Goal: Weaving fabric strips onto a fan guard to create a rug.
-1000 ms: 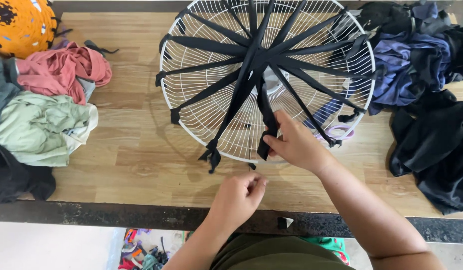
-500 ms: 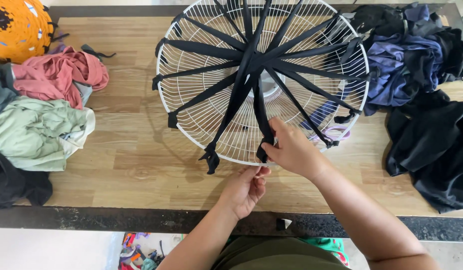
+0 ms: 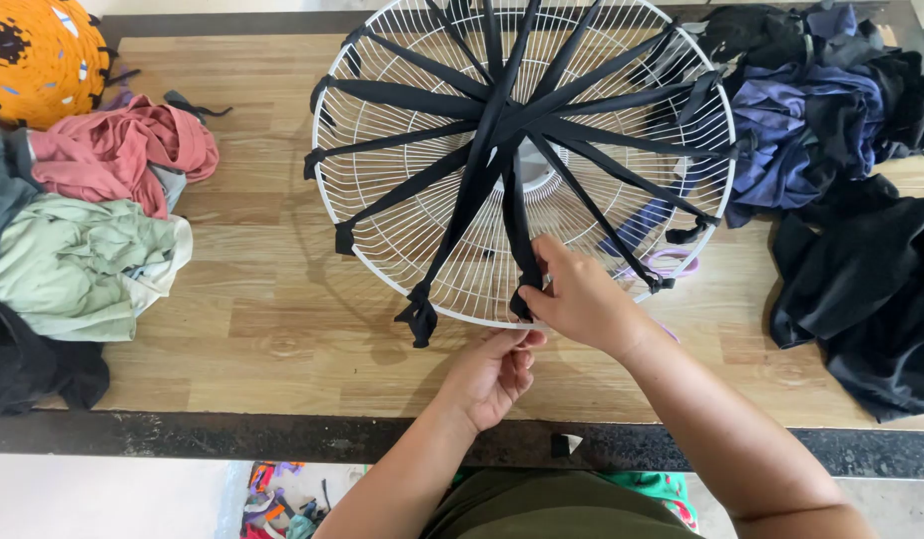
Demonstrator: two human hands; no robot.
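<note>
We look down at our two bare hands working on a white wire fan guard (image 3: 402, 215) that lies on a wooden tabletop (image 3: 252, 319). Black cloth strips (image 3: 422, 190) stretch like spokes from the guard's centre out to its rim, each one tied off at the edge.

Our right hand (image 3: 580, 299) rests on the guard's near rim, its grip pinched shut on the end of one strip (image 3: 519, 240) that runs from the centre straight toward us. Our left hand (image 3: 490, 374) sits just below the right, under the rim, with its fingers curled and its fingertips (image 3: 522, 339) touching the hanging end of that same strip; we cannot tell how firmly it holds.

Left of our hands, another tied strip ends in a knot (image 3: 419, 317) dangling off the rim. Far to the left lie heaps of pink (image 3: 123, 150) and pale green cloth (image 3: 73, 265), with an orange woven disc (image 3: 33, 55) beyond them. To the right of our grip lie dark blue (image 3: 801, 130) and black cloth (image 3: 871, 289).
</note>
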